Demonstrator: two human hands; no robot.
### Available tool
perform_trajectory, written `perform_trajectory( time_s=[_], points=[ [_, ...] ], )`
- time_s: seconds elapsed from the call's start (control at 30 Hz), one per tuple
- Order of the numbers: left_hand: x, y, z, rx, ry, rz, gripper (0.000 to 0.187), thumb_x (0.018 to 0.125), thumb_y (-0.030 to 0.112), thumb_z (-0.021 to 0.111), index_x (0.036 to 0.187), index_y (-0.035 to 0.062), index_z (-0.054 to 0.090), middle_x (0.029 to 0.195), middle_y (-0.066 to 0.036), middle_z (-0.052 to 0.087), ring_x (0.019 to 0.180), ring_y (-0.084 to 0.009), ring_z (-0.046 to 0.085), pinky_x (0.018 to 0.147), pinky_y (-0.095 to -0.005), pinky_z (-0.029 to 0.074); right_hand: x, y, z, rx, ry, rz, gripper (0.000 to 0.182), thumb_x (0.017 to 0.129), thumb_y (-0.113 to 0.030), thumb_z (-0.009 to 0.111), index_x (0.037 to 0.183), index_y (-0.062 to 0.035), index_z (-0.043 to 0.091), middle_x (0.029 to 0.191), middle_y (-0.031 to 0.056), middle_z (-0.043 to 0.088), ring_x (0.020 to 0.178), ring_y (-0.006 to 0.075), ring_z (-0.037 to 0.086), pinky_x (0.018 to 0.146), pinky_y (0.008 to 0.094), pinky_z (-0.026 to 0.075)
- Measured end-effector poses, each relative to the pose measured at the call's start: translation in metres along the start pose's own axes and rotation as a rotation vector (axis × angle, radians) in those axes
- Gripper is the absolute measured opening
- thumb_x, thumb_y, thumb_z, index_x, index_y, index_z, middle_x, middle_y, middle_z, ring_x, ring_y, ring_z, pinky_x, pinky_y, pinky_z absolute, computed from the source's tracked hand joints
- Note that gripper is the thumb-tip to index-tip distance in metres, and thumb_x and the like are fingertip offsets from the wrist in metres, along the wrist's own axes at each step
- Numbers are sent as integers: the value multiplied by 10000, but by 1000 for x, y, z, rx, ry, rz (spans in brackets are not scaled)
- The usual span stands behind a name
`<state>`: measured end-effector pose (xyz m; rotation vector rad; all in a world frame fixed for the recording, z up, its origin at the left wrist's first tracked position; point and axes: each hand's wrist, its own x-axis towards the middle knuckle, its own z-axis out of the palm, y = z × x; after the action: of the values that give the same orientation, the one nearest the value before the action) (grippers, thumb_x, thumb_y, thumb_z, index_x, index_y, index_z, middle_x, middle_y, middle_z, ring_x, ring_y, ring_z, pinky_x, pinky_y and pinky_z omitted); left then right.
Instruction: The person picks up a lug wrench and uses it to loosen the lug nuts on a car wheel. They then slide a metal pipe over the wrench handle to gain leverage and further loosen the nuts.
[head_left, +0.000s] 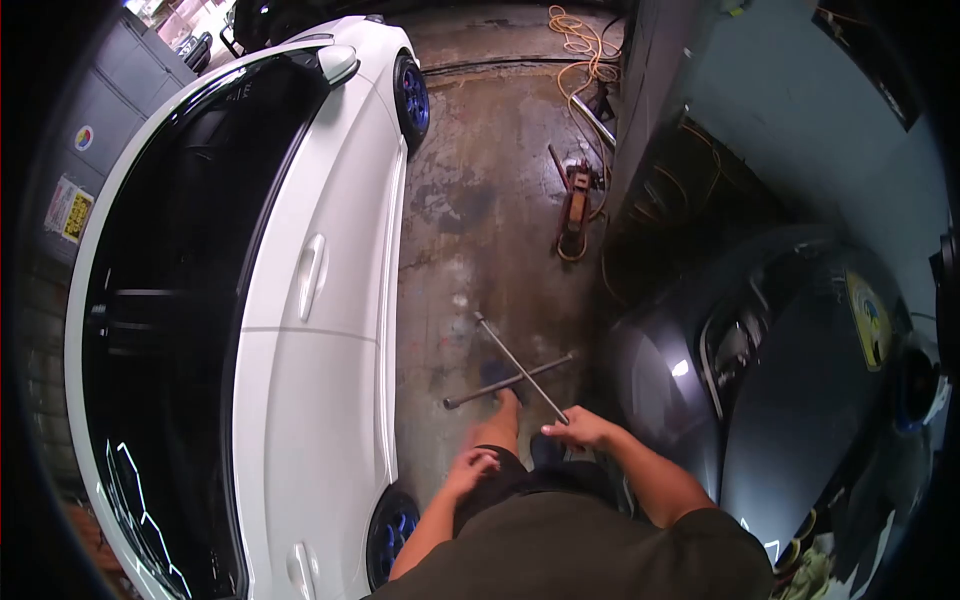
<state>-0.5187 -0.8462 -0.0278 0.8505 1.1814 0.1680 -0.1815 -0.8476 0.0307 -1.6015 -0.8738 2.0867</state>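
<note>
My right hand (582, 428) is closed around one end of a four-way lug wrench (518, 378). The cross-shaped metal wrench hangs out in front of my legs, its other arms reaching forward and to both sides above the floor. My left hand (474, 468) is by my left thigh, slightly blurred, its fingers loosely bent with nothing seen in them. To my left stands a white car (320, 260) with dark windows; its rear wheel (392, 535) with a blue rim is close to my left arm.
A red-orange floor jack (574, 212) sits on the stained concrete floor ahead. An orange hose (585, 40) lies coiled farther off, beside a grey pillar (650, 90). Close on my right is a dark grey car (800, 400). The white car's front wheel (412, 100) is ahead left.
</note>
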Motion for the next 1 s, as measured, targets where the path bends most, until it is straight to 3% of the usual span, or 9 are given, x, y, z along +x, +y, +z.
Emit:
perform_trajectory(
  time_s=[0.07, 0.17, 0.27, 0.4, 0.5, 0.6, 0.8, 0.87, 1.0],
  points=[
    [27, 48, -39, -336, 165, -7, 484, 1045, 437, 509, 1276, 21, 596, 1096, -123, 688, 944, -257, 711, 838, -405, 576, 16, -27, -24, -32, 31, 22, 531, 904, -454, 765, 601, -95, 519, 518, 34, 515, 435, 139, 504, 434, 320, 397],
    [57, 150, -95, -460, 50, 12, 629, 1044, 573, 424, 1320, 24, 560, 1104, -127, 662, 925, -275, 712, 796, -419, 587, 38, -53, -53, -47, 76, 33, 530, 905, -483, 756, 611, -95, 545, 535, 10, 506, 456, 108, 481, 445, 308, 390],
    [111, 265, -108, -256, -213, -219, 595, 1050, 562, 432, 1260, 35, 612, 1102, -94, 670, 862, -223, 724, 716, -349, 599, 52, -105, -89, -199, 159, 42, 514, 876, -470, 796, 651, -99, 520, 538, 0, 484, 450, 107, 457, 435, 303, 375],
    [176, 370, -83, 361, -557, -344, 562, 1052, 561, 436, 1191, 56, 640, 935, -61, 671, 767, -185, 678, 633, -310, 545, 67, -191, -128, -247, 165, 198, 556, 867, -522, 776, 673, -45, 565, 556, 55, 543, 524, 186, 577, 540, 363, 476],
    [231, 415, -73, 565, -480, -135, 563, 1060, 531, 444, 1065, 15, 670, 825, -101, 664, 738, -214, 637, 656, -359, 507, 97, -248, -162, -403, 250, 66, 562, 912, -546, 714, 712, -36, 587, 573, 58, 563, 507, 162, 572, 512, 332, 467],
    [285, 469, -80, 809, -409, 32, 593, 1062, 505, 446, 963, -37, 664, 803, -167, 665, 761, -271, 628, 725, -415, 489, 132, -303, -207, -338, 260, 197, 596, 933, -584, 660, 760, -15, 638, 618, 87, 604, 557, 177, 607, 557, 332, 492],
    [385, 582, -109, 832, -359, 82, 609, 1061, 509, 441, 946, -47, 664, 844, -204, 680, 803, -305, 641, 777, -431, 492, 243, -382, -337, -93, 463, 5, 428, 968, -451, 664, 961, -23, 668, 767, 98, 679, 687, 195, 645, 678, 356, 530],
    [405, 616, -117, 708, -302, 92, 588, 1060, 504, 462, 939, -35, 662, 837, -178, 676, 786, -282, 626, 774, -407, 495, 291, -417, -399, -374, 866, -358, 367, 956, -358, 690, 1099, -27, 630, 888, 90, 692, 779, 199, 645, 737, 355, 532],
    [458, 684, -128, 501, -191, 124, 523, 1055, 472, 505, 902, -12, 634, 785, -160, 645, 745, -271, 596, 737, -393, 489, 357, -572, -529, -306, 997, -534, 436, 932, -306, 723, 1262, -62, 577, 1067, 131, 649, 812, 232, 646, 775, 366, 554]
  ],
)
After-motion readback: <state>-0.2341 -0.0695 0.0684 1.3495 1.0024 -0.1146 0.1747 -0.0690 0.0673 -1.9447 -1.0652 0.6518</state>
